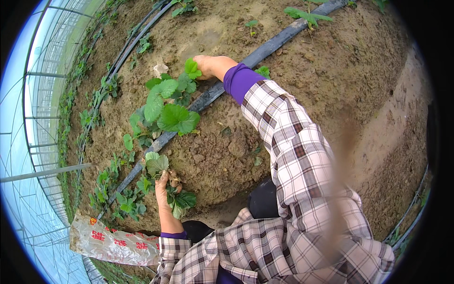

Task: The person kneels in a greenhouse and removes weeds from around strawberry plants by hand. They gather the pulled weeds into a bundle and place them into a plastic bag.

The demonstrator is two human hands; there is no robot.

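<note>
My left hand (pixel 169 184) is closed on a small bunch of strawberry leaves (pixel 184 199), low over the bed near my knees. Beyond the black drip hose (pixel 209 95), my right hand (pixel 206 66) reaches down beside a leafy strawberry plant (pixel 177 119); its fingers are hidden by the wrist and a bright green leaf, so I cannot tell whether it holds anything. The plant's broad leaves hang over the hose between my two hands. Loose, crumbled soil (pixel 216 152) lies on the near side of the hose.
A printed plastic sack (pixel 117 245) lies at the lower left. Smaller strawberry plants (pixel 124 204) grow along the hose, with further thin hoses (pixel 122 58) and plant rows to the left. A metal pole (pixel 46 173) and the greenhouse frame stand at the far left. A pale stone-like lump (pixel 161 69) rests on the soil.
</note>
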